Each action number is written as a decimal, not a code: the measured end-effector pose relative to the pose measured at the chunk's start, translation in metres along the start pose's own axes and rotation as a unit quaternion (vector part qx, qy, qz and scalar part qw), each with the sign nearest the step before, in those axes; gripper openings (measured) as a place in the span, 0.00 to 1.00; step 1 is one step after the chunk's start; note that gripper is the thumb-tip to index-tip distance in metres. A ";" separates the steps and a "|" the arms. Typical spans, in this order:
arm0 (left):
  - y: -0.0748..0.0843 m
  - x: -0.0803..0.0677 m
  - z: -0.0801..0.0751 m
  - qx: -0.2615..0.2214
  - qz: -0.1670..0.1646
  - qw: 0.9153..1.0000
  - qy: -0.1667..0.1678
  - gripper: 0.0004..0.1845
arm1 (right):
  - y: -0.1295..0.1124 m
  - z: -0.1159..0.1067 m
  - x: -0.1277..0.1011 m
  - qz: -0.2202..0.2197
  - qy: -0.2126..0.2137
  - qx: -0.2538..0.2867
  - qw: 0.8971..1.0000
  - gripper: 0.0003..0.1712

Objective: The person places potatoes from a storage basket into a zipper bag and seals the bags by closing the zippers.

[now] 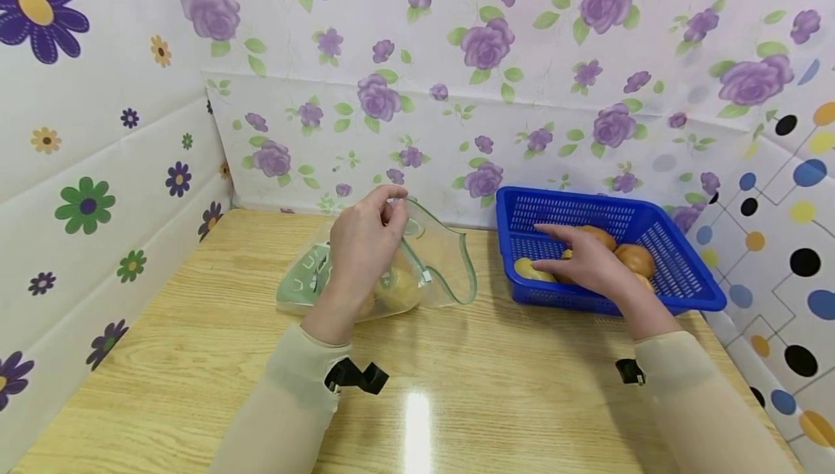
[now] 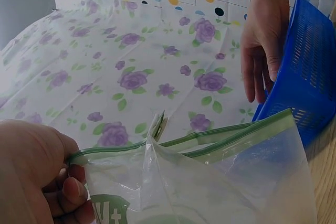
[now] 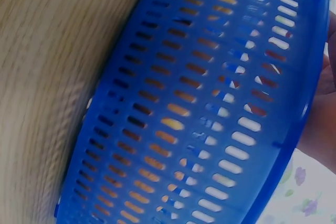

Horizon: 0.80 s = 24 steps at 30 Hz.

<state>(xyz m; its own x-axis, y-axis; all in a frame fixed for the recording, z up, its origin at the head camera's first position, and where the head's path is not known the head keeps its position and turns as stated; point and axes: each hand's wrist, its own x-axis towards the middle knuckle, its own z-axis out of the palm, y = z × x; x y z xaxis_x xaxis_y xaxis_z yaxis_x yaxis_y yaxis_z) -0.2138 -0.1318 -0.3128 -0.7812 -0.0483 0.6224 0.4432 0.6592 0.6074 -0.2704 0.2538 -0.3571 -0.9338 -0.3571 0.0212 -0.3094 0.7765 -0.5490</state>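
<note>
My left hand (image 1: 368,238) pinches the green-edged mouth of a clear zip bag (image 2: 226,182) between thumb and fingers. The bag lies on the table with its mouth gaping to the right, and a yellow round item (image 1: 399,287) shows through its side. Over the blue plastic basket (image 1: 678,300) is my right hand (image 1: 587,260), fingers and thumb straight and spread apart, holding nothing. Just below its thumb sits a yellow fruit (image 1: 531,269). Round orange-brown items (image 1: 636,260) lie beside and behind this hand, which partly hides them.
A wooden table (image 1: 470,387) carries the bag on the left and the basket at the back right. Flower-printed sheeting (image 1: 417,119) rises close behind both. Dotted sheeting (image 1: 783,242) stands just right of the basket. Slots pierce the basket's wall (image 3: 210,129).
</note>
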 end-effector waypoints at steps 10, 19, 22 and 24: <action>-0.002 0.000 0.002 0.004 0.004 1.000 0.002 0.14 | 0.013 0.000 0.004 -0.009 -0.024 0.010 1.000 0.47; -0.001 -0.001 0.001 0.003 0.001 1.000 0.000 0.15 | 0.021 0.001 0.008 -0.001 -0.037 0.010 0.999 0.50; -0.001 -0.001 0.001 0.002 0.002 1.000 -0.001 0.15 | 0.023 0.001 0.010 0.000 -0.043 0.012 0.999 0.51; -0.001 -0.001 0.002 0.003 0.002 1.000 -0.001 0.15 | 0.023 0.001 0.010 0.002 -0.047 0.013 0.999 0.51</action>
<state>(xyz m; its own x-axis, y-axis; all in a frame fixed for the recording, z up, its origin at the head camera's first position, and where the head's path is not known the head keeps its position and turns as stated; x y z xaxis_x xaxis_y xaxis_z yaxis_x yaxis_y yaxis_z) -0.2145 -0.1315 -0.3148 -0.7802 -0.0445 0.6239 0.4438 0.6636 0.6023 -0.2869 0.2677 -0.3703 -0.9136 -0.4021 -0.0601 -0.2991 0.7650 -0.5703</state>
